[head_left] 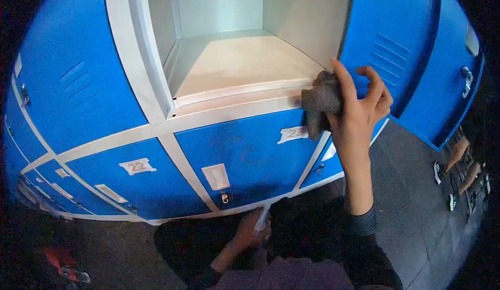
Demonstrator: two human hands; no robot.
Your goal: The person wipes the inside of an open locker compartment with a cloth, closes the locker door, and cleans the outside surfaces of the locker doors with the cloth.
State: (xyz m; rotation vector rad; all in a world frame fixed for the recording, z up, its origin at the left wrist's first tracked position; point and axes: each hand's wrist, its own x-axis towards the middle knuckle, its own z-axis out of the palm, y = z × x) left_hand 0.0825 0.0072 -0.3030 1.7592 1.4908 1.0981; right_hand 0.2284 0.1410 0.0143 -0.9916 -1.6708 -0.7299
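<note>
My right hand presses a dark grey cloth against the front right corner of an open locker compartment. The thumb and curled fingers are around the cloth, which hangs down over the white frame beside the number 23 label. Low in front of my body, my left hand is closed around a narrow, pale, translucent object. Shadow hides most of that object, so its kind is unclear.
The open blue door swings out on the right. Closed blue lockers stand left and below, one labelled 22. A red object lies on the dark floor at lower left. Another person's legs show at far right.
</note>
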